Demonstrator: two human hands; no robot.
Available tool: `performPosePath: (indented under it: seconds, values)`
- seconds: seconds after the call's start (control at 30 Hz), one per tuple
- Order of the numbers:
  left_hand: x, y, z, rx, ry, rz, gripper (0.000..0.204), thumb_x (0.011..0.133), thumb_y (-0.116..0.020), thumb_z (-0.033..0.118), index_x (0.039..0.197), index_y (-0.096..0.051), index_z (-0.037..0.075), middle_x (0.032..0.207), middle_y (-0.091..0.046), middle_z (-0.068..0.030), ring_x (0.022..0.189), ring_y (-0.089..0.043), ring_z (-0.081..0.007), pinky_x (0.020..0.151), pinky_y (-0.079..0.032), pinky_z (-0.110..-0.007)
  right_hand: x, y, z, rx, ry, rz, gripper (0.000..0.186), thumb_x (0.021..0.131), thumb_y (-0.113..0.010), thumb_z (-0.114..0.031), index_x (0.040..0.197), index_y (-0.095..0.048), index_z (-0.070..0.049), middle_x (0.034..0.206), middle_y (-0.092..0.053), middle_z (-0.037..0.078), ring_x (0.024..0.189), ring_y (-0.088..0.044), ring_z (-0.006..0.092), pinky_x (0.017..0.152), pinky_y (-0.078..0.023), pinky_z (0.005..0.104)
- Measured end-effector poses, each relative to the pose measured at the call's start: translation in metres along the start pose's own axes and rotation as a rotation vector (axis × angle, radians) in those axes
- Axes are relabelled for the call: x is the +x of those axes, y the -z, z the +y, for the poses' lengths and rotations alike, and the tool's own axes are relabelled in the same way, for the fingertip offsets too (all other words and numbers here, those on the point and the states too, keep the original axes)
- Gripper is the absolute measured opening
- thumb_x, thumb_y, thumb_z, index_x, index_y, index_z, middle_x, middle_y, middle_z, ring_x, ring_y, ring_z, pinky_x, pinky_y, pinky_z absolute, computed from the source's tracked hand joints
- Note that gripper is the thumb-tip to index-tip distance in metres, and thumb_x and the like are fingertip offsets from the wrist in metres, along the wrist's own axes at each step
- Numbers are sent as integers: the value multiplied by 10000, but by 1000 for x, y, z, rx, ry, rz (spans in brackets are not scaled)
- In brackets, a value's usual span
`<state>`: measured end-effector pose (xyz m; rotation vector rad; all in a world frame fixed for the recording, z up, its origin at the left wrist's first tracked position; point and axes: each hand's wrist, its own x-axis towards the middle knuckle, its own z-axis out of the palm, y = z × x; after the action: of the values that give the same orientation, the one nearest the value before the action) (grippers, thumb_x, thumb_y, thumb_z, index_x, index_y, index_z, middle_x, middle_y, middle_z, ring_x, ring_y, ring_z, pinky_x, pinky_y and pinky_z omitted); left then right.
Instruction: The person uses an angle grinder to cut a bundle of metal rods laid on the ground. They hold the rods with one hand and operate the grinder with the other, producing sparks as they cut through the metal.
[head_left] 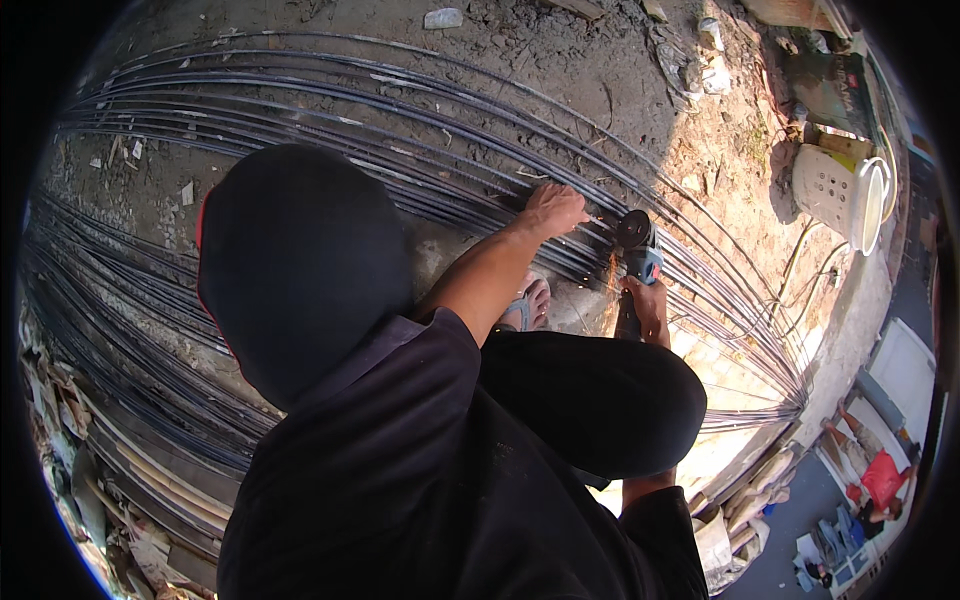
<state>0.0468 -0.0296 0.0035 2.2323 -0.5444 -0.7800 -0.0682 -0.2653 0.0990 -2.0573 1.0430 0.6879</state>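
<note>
My left hand [555, 210] presses flat on a bundle of long dark steel rods [400, 130] lying across the dirt ground. My right hand [648, 308] grips a blue and black angle grinder [638, 250], whose disc sits on the rods just right of my left hand. A few orange sparks [606, 272] show beside the disc. I crouch over the rods, with my head in a dark cap [300, 265] and my dark shirt filling the lower middle. One foot in a sandal [530, 305] rests near the rods.
More rods curve along the left side [110, 320]. A white perforated bucket [838, 190] lies on its side at the right, with cables near it. Rubble and boards lie at the lower left [120, 500]. A person in red [880, 478] is at the far lower right.
</note>
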Motion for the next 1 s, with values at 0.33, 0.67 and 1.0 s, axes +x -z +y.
performPosePath:
  seconds: [0.33,0.67,1.0]
  values:
    - [0,-1,-2,-3,2,-3,421,940,-657,406,988,-740,-4,1036,-716,-249,1031,-690,-402,905,-534,-487,-10,3,-12,-75,-5,18,329,767,-748,-240,927,-667,35,732,-637,76,627,-602,181,591,-454,336]
    - [3,-2,-5,2,0,-17,443,944,-650,430,1016,-725,-1,1060,-710,-241,1057,-676,-411,918,-526,-498,-10,3,2,25,21,-31,264,767,-757,-198,848,-651,30,696,-627,87,577,-635,204,550,-493,352]
    - [0,1,-3,4,-15,13,427,935,-660,420,987,-732,3,1028,-718,-232,1034,-684,-406,903,-536,-485,-7,3,-2,-15,-17,13,344,766,-754,-224,958,-648,41,734,-643,105,592,-651,222,569,-504,352]
